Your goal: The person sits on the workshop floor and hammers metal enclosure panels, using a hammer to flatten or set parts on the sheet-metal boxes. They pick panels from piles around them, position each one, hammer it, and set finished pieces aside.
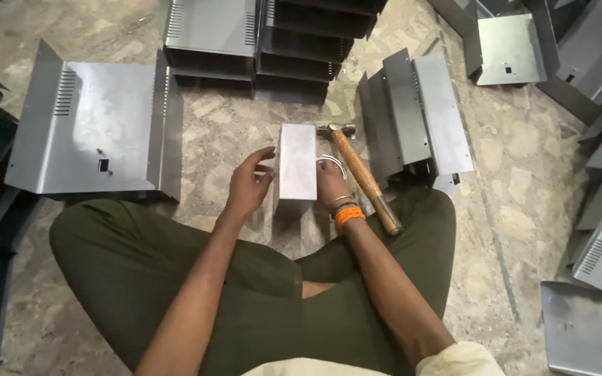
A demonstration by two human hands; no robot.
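Stone floor [524, 181], mottled, with grey sheet-metal housings all round. Biggest nearby: a U-bent panel [92, 132] at far left, open side up, vent slots along both flanges and a small square cutout. A stack of nested panels [259, 42] sits at top centre, more bent pieces [419, 111] stand right of centre, and others fill the right edge.

Person sits cross-legged in olive trousers [175, 278].

Work piece: small metal box [296, 161], plain bright grey, folded sheet, no slots visible on the top face. It's on the floor just ahead of the knees, between both hands. Long axis runs straight away from the person, near end by the legs, far end toward the stack.

Hammer [360, 175] lies just right of the box, wooden handle angled toward the right knee, steel head at the far end near the box's top corner.

Left hand [249, 186]: fingers curled loosely, tips on the box's left side.
Right hand [330, 182]: pressed to the box's right side, wire loop at the fingers; grip not clear. Orange band and bangle on that wrist.
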